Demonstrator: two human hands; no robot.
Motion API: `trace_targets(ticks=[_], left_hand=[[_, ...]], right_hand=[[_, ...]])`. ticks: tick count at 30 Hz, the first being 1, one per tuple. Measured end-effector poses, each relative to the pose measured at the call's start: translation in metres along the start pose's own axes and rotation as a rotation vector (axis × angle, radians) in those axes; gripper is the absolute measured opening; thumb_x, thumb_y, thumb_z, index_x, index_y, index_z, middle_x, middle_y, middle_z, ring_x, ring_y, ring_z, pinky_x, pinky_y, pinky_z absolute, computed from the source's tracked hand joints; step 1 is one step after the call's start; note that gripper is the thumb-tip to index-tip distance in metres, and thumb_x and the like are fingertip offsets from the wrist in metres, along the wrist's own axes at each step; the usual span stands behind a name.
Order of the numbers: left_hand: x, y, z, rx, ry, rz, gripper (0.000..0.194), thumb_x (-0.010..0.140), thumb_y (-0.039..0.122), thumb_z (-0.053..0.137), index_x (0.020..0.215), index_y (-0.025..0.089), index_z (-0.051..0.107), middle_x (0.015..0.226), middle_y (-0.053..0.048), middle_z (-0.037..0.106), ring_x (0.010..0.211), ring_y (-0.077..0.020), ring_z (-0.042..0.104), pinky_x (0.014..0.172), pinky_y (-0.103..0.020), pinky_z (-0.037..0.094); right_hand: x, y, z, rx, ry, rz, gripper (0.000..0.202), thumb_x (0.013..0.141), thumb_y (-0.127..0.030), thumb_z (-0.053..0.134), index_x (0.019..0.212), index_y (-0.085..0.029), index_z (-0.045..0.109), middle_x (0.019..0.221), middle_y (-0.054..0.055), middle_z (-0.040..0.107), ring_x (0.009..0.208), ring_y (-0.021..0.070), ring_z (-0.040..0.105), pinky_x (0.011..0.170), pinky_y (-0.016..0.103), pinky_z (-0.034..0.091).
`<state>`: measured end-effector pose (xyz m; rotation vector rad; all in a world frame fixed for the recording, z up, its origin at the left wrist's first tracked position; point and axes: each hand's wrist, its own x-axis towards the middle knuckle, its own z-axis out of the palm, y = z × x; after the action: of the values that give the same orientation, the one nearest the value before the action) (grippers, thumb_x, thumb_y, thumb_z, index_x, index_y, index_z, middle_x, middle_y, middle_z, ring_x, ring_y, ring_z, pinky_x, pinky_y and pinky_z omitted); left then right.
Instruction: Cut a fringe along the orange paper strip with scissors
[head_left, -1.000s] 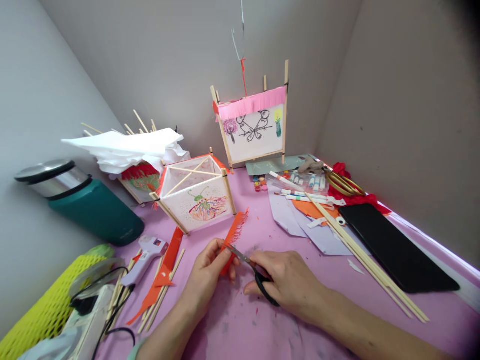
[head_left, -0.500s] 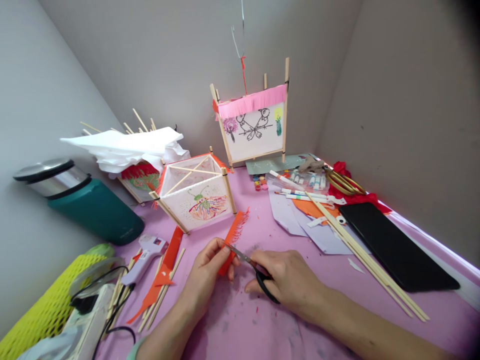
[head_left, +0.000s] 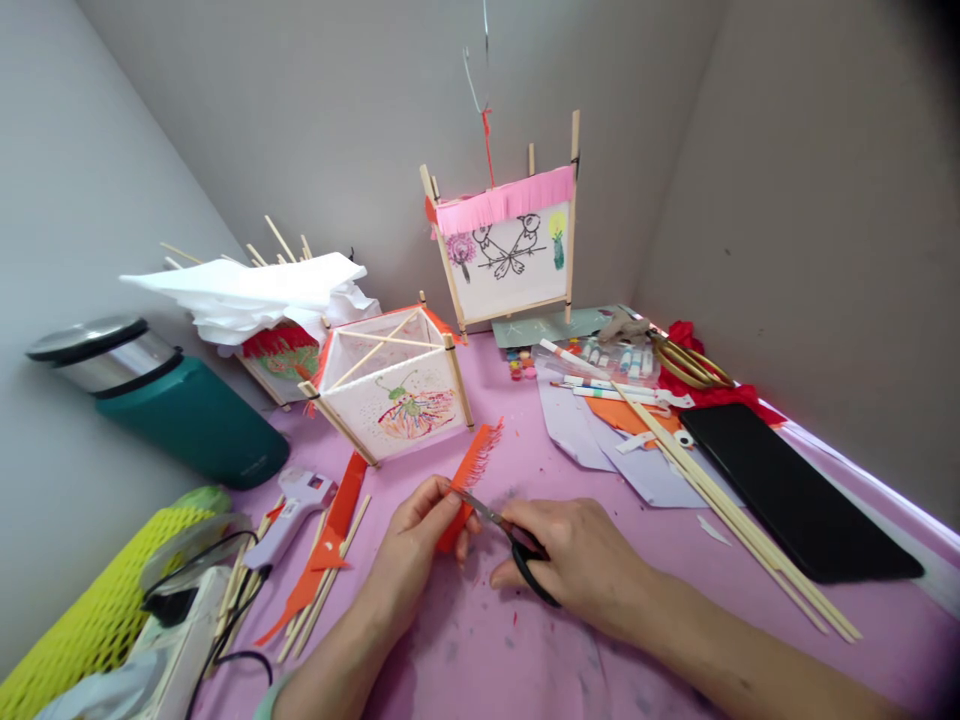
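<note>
An orange-red paper strip, fringed by cuts along its right edge, is pinched in my left hand. My right hand grips scissors with black handles; their blades lie against the strip beside my left fingertips. Behind my hands stands a stick-framed paper lantern with a drawn butterfly and orange trim along its top. Left of my left hand, more orange paper lies over thin wooden sticks, next to a lilac glue gun.
A lantern with drawn birds hangs at the back. On the left are a teal bottle, a power strip with cords and a yellow mesh sleeve. Long sticks, markers and a black phone-like slab lie right.
The fringed end of the strip has shifted very slightly to the right. Both hands stay nearly in place, with the scissors at the strip.
</note>
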<state>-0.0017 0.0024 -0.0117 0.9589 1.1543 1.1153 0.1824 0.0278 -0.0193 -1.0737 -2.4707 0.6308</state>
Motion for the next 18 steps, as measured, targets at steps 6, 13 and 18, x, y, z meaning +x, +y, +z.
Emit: trace_targets(ticks=[6,13,18], left_hand=[[-0.0010,0.0005,0.0013,0.044,-0.032,-0.010,0.018,0.083,0.031,0.057,0.076,0.015,0.051,0.066,0.000,0.062,0.049,-0.0068,0.049,0.052,-0.019,0.036],[-0.0009,-0.0002,0.0017,0.024,-0.061,-0.018,0.018,0.083,0.030,0.056,0.076,0.015,0.051,0.065,-0.001,0.062,0.047,-0.0070,0.048,0.049,-0.019,0.038],[-0.0011,-0.0001,0.0018,0.006,-0.071,-0.034,0.017,0.084,0.030,0.054,0.076,0.015,0.051,0.064,0.000,0.061,0.044,-0.0070,0.046,0.044,-0.019,0.038]], right_hand=[[0.0006,-0.0015,-0.0029,0.024,-0.003,0.013,0.034,0.076,-0.055,0.062,0.084,-0.022,0.058,0.069,-0.003,0.062,0.060,0.0130,0.053,0.055,0.022,0.029],[0.0002,-0.0044,-0.0018,0.021,-0.003,0.020,0.035,0.076,-0.056,0.062,0.083,-0.022,0.057,0.068,-0.003,0.060,0.059,0.0127,0.051,0.055,0.022,0.029],[0.0007,-0.0022,0.0004,0.021,-0.004,0.003,0.034,0.078,-0.054,0.061,0.080,-0.021,0.056,0.067,-0.003,0.060,0.059,0.0121,0.051,0.055,0.022,0.028]])
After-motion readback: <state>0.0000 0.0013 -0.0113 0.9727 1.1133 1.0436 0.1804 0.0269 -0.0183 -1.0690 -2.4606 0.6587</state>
